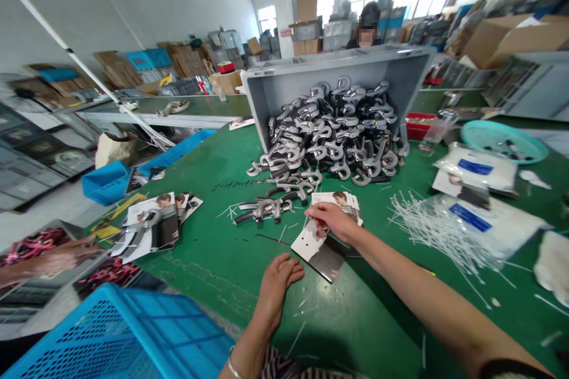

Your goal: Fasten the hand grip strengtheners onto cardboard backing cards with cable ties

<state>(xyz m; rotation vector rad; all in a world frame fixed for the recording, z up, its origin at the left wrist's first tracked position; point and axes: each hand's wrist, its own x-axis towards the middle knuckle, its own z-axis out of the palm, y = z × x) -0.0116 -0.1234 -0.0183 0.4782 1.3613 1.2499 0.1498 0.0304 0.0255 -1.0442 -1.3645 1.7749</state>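
Note:
My right hand [331, 220] reaches across the green table [213, 260] and pinches the top of a stack of printed packaging cards [317, 243]. My left hand [279, 282] lies flat on the table just in front of the cards, fingers stretched out, holding nothing. Beyond the cards lie a few loose grey hand grippers [267, 208]. Behind them a tipped grey bin [338, 71] spills a heap of several more hand grippers [333, 136] onto the table.
White cable ties [435, 225] and plastic bags [480, 213] lie at the right, with a teal dish [502, 141] behind. Carded grippers [151, 226] sit at the left. A blue crate [120, 337] stands at the near left. Another person [368, 26] sits behind the bin.

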